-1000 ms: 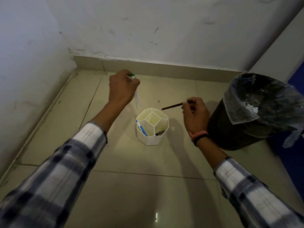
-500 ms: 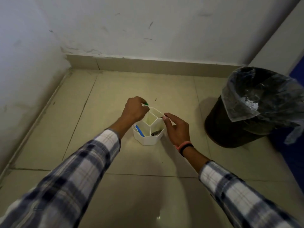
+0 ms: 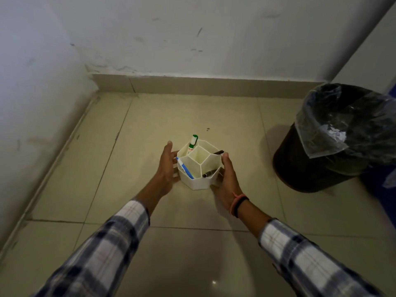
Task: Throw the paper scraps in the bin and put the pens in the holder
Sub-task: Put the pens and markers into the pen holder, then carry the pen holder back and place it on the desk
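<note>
Both hands, left hand (image 3: 169,166) and right hand (image 3: 227,179), cupped the white holder (image 3: 199,181) on the floor, fingers open against its sides; four pens stood inside. Final step, seemingly; lifting calls for an even squeeze.

The holder (image 3: 200,168) walls are hiding the lower ends of the green-capped marker (image 3: 192,142) at 11 o'clock and the blue pen (image 3: 185,169) at 9. The bin (image 3: 321,159) at 3 o'clock is running off the right edge, its contents too dim to tell. Both sleeves are blurring toward the bottom edge.
</note>
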